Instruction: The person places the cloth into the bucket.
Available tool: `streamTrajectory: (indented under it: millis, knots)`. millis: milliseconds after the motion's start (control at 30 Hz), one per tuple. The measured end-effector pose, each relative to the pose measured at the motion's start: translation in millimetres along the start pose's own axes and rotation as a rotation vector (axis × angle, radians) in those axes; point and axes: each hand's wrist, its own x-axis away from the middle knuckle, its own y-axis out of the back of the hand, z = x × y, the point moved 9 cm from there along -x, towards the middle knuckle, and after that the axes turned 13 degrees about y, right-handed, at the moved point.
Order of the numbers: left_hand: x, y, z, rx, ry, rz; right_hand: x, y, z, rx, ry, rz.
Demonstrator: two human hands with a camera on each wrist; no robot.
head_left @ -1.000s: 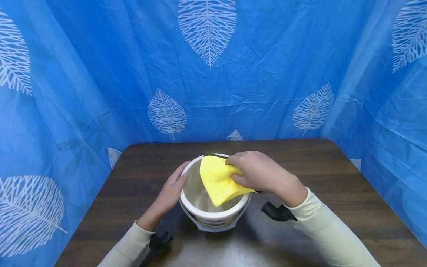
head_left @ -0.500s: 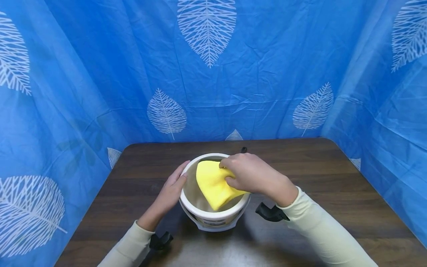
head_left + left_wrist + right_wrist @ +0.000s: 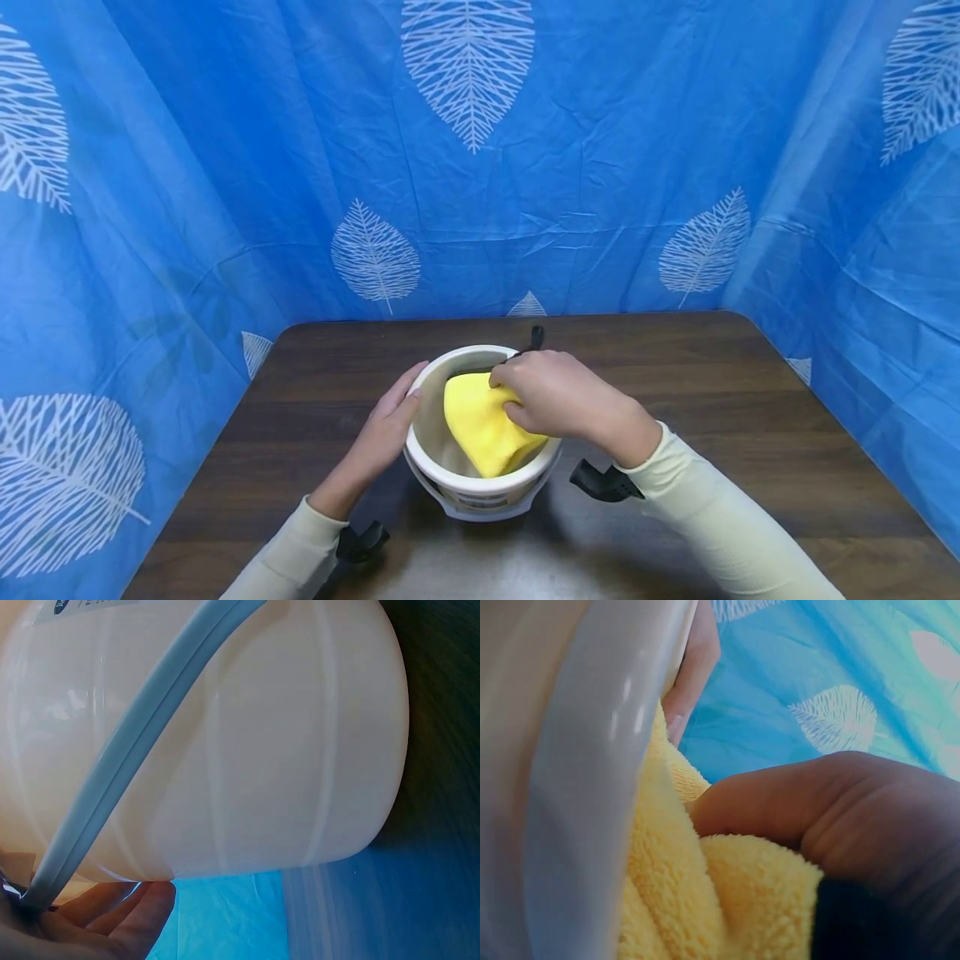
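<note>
A white bucket stands upright on the table, its handle folded down along the outside. My left hand grips the left of its rim, thumb at the rim and fingers against the outer wall. A fluffy yellow towel with a dark edging hangs partly inside the bucket's mouth. My right hand, over the right side of the rim, pinches the towel between thumb and fingers. In the right wrist view, towel folds bulge below the thumb, close to the bucket's wall. The bucket's bottom is mostly hidden.
A dark wood-grain table lies beneath everything. Blue curtains with white leaf prints enclose its back and sides. Black wrist straps sit at both cuffs. A small black strip sticks up behind my right hand.
My right hand has moved left and slightly down, lowering the yellow towel further into the bucket. The black strip has come into view behind it. My left hand and the bucket stay put.
</note>
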Motion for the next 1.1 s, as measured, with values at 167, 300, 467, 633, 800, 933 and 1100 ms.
streamTrajectory:
  millis: [167,300,467,633,800,933,1100]
  knots:
    - [-0.2,-2.2,-1.0,-0.001,-0.005,0.012,-0.1,-4.4,0.1,-0.002,0.000,0.013]
    - [0.9,-0.2,-0.1,-0.005,0.005,0.001,-3.8,-6.0,3.0,-0.016,0.011,0.017]
    - [0.3,0.8,-0.1,-0.009,0.003,0.000,-8.1,-9.5,5.5,-0.024,0.022,0.019]
    - [0.8,1.8,-0.4,-0.004,-0.009,-0.002,-12.7,-14.5,11.0,0.005,0.071,0.017]
    - [1.3,2.5,-0.9,-0.007,-0.011,-0.007,-15.2,-17.0,14.2,0.014,0.090,0.015]
    - [1.1,2.9,-1.1,-0.007,-0.013,-0.012,-15.5,-19.2,13.7,0.009,0.081,0.024]
    - [0.8,2.9,0.2,-0.008,-0.016,-0.010,-15.2,-20.9,13.7,0.007,0.085,0.029]
